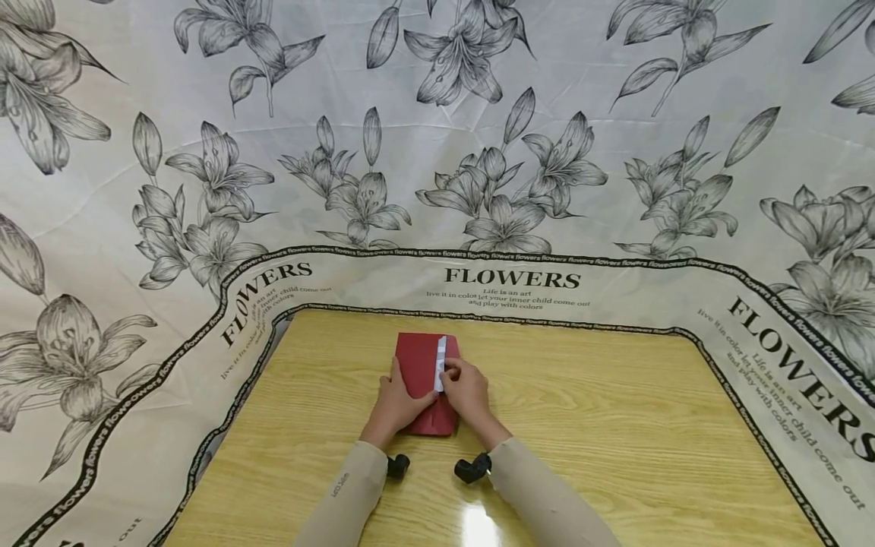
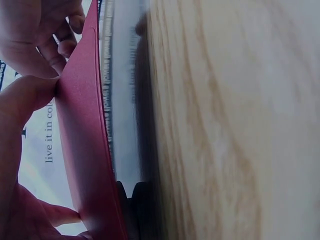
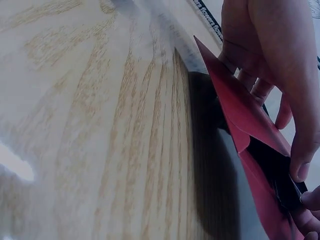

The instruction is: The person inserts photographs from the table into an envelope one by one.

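Observation:
A red envelope (image 1: 417,355) lies lengthwise on the wooden table in the head view, with a narrow white strip (image 1: 440,351) running along its right part. My left hand (image 1: 398,403) grips its left side, thumb across the front and fingers along the edge. On the right, my right hand (image 1: 469,389) pinches at the white strip, its fingertips near the left thumb. In the right wrist view the red envelope (image 3: 235,100) is seen edge-on, with a dark gap (image 3: 270,162) beside the right thumb. Part of the strip is hidden behind the fingers.
The light wooden table (image 1: 615,425) spreads around the hands. A white cloth (image 1: 513,282) printed with flowers and lettering hangs behind and along both sides. Black wrist devices (image 1: 473,468) sit by the cuffs, and light glares off the tabletop near the front.

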`<action>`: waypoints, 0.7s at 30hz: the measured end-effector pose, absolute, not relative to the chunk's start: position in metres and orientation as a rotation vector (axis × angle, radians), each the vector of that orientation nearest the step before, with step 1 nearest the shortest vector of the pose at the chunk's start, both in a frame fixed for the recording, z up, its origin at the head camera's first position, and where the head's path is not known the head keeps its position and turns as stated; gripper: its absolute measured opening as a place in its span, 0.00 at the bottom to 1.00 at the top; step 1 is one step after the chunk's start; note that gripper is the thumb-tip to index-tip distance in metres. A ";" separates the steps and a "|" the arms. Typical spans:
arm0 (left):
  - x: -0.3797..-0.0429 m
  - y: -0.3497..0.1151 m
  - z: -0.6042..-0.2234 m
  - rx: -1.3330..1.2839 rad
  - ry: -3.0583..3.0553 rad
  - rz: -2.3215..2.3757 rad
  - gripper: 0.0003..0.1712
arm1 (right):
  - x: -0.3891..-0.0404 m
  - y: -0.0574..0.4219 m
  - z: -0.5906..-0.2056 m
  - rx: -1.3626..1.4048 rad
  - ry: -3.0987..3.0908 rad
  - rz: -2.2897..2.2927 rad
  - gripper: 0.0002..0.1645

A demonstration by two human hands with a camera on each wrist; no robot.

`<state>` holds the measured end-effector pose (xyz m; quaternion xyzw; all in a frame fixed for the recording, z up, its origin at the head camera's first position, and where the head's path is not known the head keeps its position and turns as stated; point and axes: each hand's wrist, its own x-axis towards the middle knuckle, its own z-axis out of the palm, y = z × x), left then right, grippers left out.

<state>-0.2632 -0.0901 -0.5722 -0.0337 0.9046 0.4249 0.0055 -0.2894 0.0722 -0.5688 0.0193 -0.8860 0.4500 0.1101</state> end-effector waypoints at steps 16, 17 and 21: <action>-0.264 -0.084 -0.570 -0.122 2.851 1.354 0.73 | -0.289 0.070 -0.570 0.061 -2.633 1.318 0.19; -0.264 -0.084 -0.569 -0.123 2.855 1.358 0.73 | -0.289 0.070 -0.570 0.063 -2.634 1.318 0.19; -0.263 -0.081 -0.567 -0.138 2.873 1.342 0.71 | -0.288 0.072 -0.569 0.063 -2.631 1.358 0.19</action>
